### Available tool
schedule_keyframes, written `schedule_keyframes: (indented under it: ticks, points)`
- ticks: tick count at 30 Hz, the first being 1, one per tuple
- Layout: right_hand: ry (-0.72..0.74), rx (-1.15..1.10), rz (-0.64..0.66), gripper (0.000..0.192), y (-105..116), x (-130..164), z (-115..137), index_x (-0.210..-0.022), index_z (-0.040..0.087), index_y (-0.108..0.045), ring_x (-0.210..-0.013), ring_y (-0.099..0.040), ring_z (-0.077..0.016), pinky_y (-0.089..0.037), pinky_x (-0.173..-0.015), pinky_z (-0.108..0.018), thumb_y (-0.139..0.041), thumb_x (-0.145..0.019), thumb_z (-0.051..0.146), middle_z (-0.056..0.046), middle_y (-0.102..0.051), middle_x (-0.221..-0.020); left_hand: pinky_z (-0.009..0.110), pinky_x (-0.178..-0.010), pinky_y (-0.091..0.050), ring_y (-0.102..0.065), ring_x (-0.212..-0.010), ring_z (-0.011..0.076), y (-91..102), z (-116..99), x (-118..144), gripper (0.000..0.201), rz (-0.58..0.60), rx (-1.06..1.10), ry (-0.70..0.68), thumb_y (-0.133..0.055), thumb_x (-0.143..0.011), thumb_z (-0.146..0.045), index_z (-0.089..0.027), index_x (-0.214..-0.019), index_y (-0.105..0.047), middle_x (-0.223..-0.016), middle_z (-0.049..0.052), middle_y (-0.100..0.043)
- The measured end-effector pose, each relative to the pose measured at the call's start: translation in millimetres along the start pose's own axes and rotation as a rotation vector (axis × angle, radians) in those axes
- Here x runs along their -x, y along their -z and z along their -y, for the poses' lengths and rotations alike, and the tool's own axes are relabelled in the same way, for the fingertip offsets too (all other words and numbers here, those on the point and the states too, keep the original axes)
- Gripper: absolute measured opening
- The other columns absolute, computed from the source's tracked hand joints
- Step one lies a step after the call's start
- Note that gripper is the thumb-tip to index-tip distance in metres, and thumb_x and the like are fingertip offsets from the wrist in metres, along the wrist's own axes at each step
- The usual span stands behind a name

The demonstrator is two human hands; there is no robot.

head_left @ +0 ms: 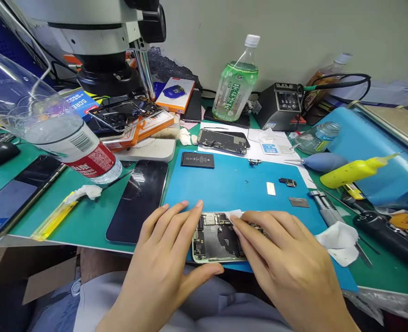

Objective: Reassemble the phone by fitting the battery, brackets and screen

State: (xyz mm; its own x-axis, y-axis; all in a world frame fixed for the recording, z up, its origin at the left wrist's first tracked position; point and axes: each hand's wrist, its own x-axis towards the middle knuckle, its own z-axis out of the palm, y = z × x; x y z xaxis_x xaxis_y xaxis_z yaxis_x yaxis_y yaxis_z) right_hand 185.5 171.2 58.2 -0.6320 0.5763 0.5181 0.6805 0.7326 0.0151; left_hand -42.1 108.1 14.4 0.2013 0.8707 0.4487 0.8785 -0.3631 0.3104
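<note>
Head view: phone (211, 243) lies along edge of mat (224, 184).

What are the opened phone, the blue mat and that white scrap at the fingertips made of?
Opened phone: probably a metal frame, from its pale, shiny rim. Blue mat: seemingly rubber or silicone, smooth and matte, lying flat. White scrap in the right hand: paper or cloth, perhaps; it looks dull and thin.

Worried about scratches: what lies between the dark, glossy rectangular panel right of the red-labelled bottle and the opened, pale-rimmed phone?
The head view shows the bare left hand and part of the flat blue mat there.
</note>
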Motion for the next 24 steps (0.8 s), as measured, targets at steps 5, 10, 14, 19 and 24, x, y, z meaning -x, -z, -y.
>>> schedule_keyframes:
  ticks: [5,10,14,19,24]
  points:
    - [-0.004,-0.011,0.024,0.018,3,-2,-1,-0.111,0.015,-0.080,-0.092,-0.066,-0.0225,-0.050,-0.081,-0.038,-0.064,-0.105,0.009,-0.006,-0.081,-0.103,0.044,-0.129,-0.030,-0.060,-0.144,0.0293,-0.2,-1,0,0.072,-0.006,0.008,0.004,-0.062,-0.109,-0.058,-0.013,-0.164,-0.045,-0.146,0.013,-0.072]
    - [-0.010,0.010,0.030,0.017,2,-2,3,-0.112,0.016,-0.080,-0.092,-0.066,-0.0227,-0.049,-0.079,-0.038,-0.065,-0.105,0.010,-0.006,-0.081,-0.103,0.044,-0.130,-0.029,-0.061,-0.142,0.0289,-0.3,0,-1,0.074,-0.020,0.030,0.003,-0.064,-0.108,-0.058,-0.012,-0.163,-0.047,-0.143,0.013,-0.073]
    - [-0.031,0.048,0.021,0.017,1,-3,3,-0.110,0.016,-0.080,-0.090,-0.067,-0.0225,-0.049,-0.077,-0.038,-0.065,-0.105,0.010,-0.007,-0.080,-0.102,0.045,-0.129,-0.031,-0.062,-0.141,0.0295,-0.3,0,-1,0.074,-0.028,0.035,0.001,-0.064,-0.108,-0.058,-0.011,-0.163,-0.047,-0.141,0.013,-0.074]
    - [-0.092,-0.094,0.000,0.017,15,0,-4,-0.108,0.022,-0.080,-0.092,-0.070,-0.0210,-0.055,-0.083,-0.037,-0.068,-0.104,0.011,-0.004,-0.079,-0.103,0.045,-0.129,-0.031,-0.062,-0.141,0.0289,-0.3,-1,0,0.074,-0.031,0.041,0.007,-0.065,-0.108,-0.058,-0.011,-0.163,-0.047,-0.141,0.013,-0.074]
    - [-0.597,-0.252,-0.399,0.006,33,20,-11,-0.096,0.029,-0.080,-0.098,-0.073,-0.0262,-0.058,-0.089,-0.042,-0.078,-0.099,0.024,-0.004,-0.077,-0.109,0.043,-0.131,-0.029,-0.060,-0.145,0.0290,-4.2,2,0,0.071,-0.073,0.016,-0.011,-0.063,-0.109,-0.058,-0.011,-0.161,-0.051,-0.143,0.013,-0.074]
